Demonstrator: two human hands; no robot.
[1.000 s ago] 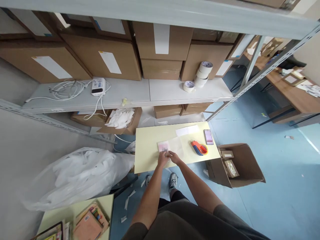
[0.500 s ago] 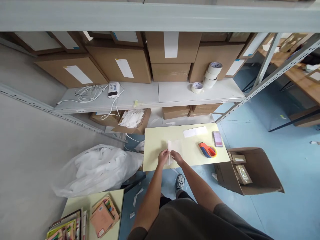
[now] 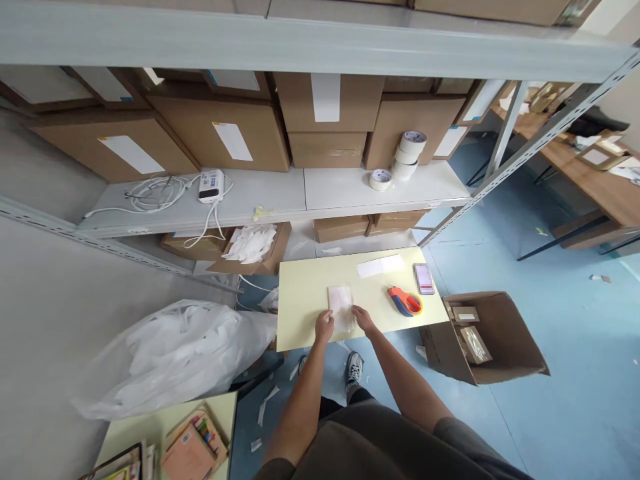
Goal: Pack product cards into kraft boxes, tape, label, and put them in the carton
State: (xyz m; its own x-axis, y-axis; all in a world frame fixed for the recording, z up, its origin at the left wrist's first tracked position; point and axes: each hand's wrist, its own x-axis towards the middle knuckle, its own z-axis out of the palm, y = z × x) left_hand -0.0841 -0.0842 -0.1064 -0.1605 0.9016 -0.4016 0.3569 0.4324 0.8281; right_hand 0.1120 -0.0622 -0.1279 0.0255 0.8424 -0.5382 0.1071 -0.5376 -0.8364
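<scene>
Pinkish-white packet; pale yellow table; orange-red and blue tape dispenser; plain blue floor

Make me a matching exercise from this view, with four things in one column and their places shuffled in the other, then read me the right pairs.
Things:
1. Pale packet
2. Orange and blue tape dispenser
3. Stack of tape rolls
4. Large white plastic bag

Places:
A. On the shelf, in front of cardboard boxes
B. Between the left hand and the right hand
C. To the left of the yellow table
D. On the yellow table's right half

Right pairs: 1-B, 2-D, 3-A, 4-C.
</scene>
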